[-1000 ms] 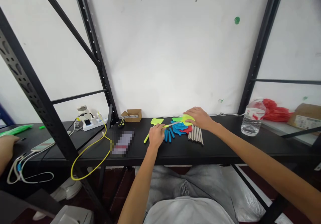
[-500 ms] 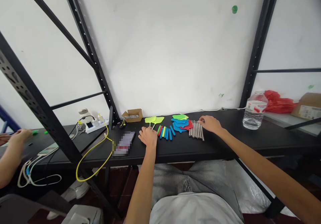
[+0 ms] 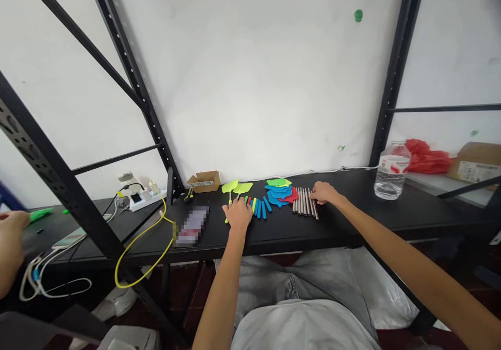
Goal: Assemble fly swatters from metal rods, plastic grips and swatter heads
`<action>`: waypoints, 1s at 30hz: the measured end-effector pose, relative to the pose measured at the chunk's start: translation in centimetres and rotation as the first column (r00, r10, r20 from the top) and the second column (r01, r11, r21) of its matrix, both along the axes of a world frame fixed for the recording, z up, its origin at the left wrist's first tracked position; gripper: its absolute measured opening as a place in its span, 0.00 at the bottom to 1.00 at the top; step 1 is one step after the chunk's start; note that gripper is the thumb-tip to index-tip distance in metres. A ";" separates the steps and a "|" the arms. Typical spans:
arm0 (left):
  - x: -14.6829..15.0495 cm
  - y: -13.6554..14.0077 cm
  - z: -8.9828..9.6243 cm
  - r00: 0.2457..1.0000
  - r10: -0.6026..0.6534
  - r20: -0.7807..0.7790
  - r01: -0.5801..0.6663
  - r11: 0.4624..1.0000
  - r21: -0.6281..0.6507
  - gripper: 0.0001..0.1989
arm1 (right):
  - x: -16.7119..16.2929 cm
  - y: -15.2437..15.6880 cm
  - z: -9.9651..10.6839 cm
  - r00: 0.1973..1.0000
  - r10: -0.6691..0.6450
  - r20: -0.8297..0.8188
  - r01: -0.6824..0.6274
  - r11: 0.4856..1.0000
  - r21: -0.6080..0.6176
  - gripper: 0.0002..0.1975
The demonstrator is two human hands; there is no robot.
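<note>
At the far left, a co-worker's hand (image 3: pixel 11 245) is near a green piece (image 3: pixel 40 214). Then come a power strip (image 3: pixel 148 201), a small cardboard box (image 3: pixel 204 182) and a phone (image 3: pixel 191 227), whose screen is blurred out.

Next, two yellow-green flat pieces (image 3: pixel 229 186) lie side by side at the back of the table (image 3: pixel 352 224). One second ago only one lay there, and the other was between the two hands; I judge that the joining of this piece is finished.

The left hand (image 3: pixel 239 213) is now just in front of them, over the left end of the row of coloured handles (image 3: pixel 258 207). Its fingers are bent and a little spread; I cannot tell if they pinch anything underneath.

To the right lie the stacked blue flat pieces (image 3: pixel 278 193) and a red flat piece (image 3: pixel 293 195), then the metal rods (image 3: pixel 302 202). The right hand (image 3: pixel 324 192) has moved to the outermost rods, with its fingers curled together; a firm pinch cannot be confirmed.

Farther right stands a water bottle (image 3: pixel 392 170) with a red and white label; its writing, and that on the larger carton (image 3: pixel 475 162), is too small to read.
</note>
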State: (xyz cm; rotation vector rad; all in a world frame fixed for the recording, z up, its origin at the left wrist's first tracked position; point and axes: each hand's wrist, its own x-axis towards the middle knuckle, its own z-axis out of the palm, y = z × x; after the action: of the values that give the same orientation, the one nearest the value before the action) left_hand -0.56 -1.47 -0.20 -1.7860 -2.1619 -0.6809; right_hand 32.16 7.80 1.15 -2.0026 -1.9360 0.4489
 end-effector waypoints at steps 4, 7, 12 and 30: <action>-0.1 0.1 0.0 0.999 -0.028 0.043 0.029 0.999 -0.020 0.17 | 0.1 1.0 0.1 0.992 -0.064 -0.106 0.052 0.992 -0.113 0.11; -0.3 0.2 0.0 0.996 -0.035 0.079 0.037 0.999 -0.017 0.18 | -0.2 1.1 -0.3 0.968 -0.119 -0.223 0.088 0.986 -0.141 0.09; -0.4 0.4 -0.2 0.989 -0.078 0.125 0.082 0.996 -0.028 0.20 | -0.1 0.1 -0.4 0.895 -0.123 -0.429 0.061 0.986 -0.155 0.06; -0.1 0.6 -0.2 0.892 -0.447 0.060 0.424 0.877 0.227 0.14 | -7.4 -3.3 5.3 -0.129 0.204 -0.970 0.156 0.971 0.184 0.06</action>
State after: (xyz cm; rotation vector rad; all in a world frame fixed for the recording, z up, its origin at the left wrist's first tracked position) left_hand -0.62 -0.90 -0.40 -2.1804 -1.6705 -1.0880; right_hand 24.80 4.47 6.45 -0.6813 -0.7862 1.2283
